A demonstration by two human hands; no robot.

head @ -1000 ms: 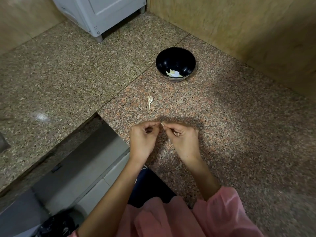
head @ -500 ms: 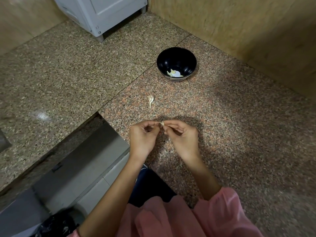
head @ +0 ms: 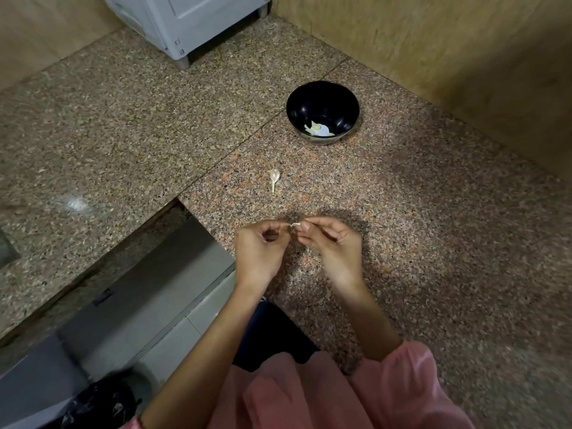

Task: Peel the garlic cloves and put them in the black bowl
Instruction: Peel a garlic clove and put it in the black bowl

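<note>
Both hands meet over the granite counter near its front edge. My left hand (head: 259, 254) and my right hand (head: 332, 247) pinch a small pale garlic clove (head: 294, 224) between their fingertips; most of it is hidden by the fingers. Farther back stands the black bowl (head: 322, 102), with a few pale peeled pieces at its bottom. Between the bowl and my hands a single garlic clove with a thin stem (head: 274, 178) lies on the counter.
The granite counter (head: 433, 243) runs into a corner with tan walls at the right and back. A white appliance (head: 192, 23) stands at the far back. At the left the counter drops to a grey cabinet front (head: 139, 289). A black bag (head: 99, 404) sits low left.
My hands have stayed in place, working the clove between the fingertips; the right hand's fingers have shifted slightly. The bowl and the loose clove have not moved.
</note>
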